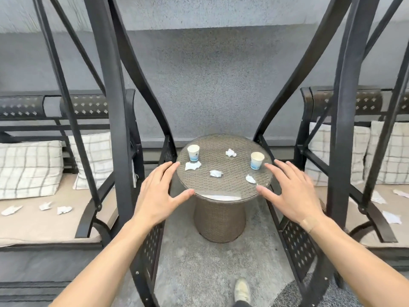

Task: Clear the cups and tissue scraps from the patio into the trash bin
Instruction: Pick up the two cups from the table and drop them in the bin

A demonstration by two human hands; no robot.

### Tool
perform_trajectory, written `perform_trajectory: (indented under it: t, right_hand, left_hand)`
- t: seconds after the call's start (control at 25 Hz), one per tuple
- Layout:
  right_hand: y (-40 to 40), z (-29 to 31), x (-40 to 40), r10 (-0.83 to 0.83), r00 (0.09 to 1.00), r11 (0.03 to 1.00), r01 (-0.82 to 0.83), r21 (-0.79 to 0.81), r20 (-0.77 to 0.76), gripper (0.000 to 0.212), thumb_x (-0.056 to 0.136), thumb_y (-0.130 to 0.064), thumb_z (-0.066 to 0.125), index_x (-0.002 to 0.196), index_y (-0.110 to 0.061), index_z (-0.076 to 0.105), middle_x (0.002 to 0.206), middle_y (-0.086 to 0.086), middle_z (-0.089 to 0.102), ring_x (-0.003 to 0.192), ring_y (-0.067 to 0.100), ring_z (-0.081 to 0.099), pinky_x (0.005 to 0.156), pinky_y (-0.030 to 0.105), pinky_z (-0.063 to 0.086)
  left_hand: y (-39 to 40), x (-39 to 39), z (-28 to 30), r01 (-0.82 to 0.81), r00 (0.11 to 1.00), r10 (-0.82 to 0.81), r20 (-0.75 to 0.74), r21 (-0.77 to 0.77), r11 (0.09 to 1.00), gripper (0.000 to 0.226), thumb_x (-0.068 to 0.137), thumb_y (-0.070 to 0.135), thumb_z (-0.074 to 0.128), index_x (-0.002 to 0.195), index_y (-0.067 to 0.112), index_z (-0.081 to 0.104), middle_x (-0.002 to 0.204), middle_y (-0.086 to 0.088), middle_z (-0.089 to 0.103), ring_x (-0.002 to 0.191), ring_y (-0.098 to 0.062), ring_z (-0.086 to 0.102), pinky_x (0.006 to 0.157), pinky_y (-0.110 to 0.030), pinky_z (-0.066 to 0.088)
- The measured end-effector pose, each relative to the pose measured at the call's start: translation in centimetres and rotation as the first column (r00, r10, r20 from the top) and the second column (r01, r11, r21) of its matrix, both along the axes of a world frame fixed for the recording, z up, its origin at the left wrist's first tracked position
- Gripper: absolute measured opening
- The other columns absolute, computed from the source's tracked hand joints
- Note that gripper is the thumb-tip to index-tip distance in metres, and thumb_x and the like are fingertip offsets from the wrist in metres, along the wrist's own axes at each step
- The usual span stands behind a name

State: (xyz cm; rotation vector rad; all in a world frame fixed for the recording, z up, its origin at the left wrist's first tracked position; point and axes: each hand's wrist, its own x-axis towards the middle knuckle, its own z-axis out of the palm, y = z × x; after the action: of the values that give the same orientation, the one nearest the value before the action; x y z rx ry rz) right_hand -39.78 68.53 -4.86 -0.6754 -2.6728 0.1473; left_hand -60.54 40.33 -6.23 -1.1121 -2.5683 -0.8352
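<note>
Seen from the head camera, both hands out in front of a round wicker table (223, 191) at the centre of the frame, holding nothing. Left hand (158, 191) spread, fingers straight and apart, fingertips near the table's left rim, thumb at its lower left edge; whether touching the rim, cannot tell. Right hand (290, 191) likewise spread wide, fingers straight, thumb by the lower right rim; a tan plaster (309, 224) across the wrist.

On the tabletop, a left paper cup (193, 153) upright, white with a blue base, just above and right of the left fingertips. A flat tissue scrap (193, 165) right below that cup, close to the left index fingertip. A right paper cup (257, 160) upright, just left of the right fingertips. A small tissue scrap (250, 179) below it, between that cup and the right thumb. A crumpled tissue (216, 173) mid-table, between the two hands. Another crumpled tissue (230, 153) toward the back, between the cups.

A small dark mark on the left cup's side; too small to read. No legible writing elsewhere.

More tissue scraps on the left swing-seat cushion (44, 218): three (45, 205) in a row at lower left. Further scraps (391, 217) on the right seat at the frame's right edge. Checked pillows (28, 169) on both seats. A shoe (242, 291) at the bottom centre.
</note>
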Motion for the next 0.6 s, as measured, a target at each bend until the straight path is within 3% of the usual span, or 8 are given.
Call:
perform_trajectory:
  t: [0.36,0.6]
  right_hand:
    - [17.3,-4.6,-13.0,-0.030,0.996,0.993,0.039,-0.109,0.078,0.071,0.084,-0.072,0.043,0.144,-0.036,0.033,0.152,-0.007,0.036,0.141,0.018,0.030,0.111,0.048,0.031]
    - [23.1,-8.3,-19.0,-0.056,0.989,0.964,0.089,-0.249,0.138,0.070,0.085,-0.065,0.052,0.144,-0.033,0.033,0.149,-0.006,0.039,0.137,0.018,0.035,0.104,0.048,0.038]
  left_hand:
    - [14.6,-12.4,-2.9,-0.104,0.982,0.105,0.159,-0.015,0.994,0.085,0.074,0.080,0.049,0.145,0.038,0.028,0.146,0.008,0.038,0.135,-0.012,0.033,0.111,-0.042,0.032]
    - [20.2,-19.1,-6.7,-0.192,0.938,0.204,0.279,-0.071,0.979,0.086,0.071,0.082,0.050,0.143,0.040,0.030,0.143,0.009,0.040,0.133,-0.013,0.035,0.108,-0.044,0.034]
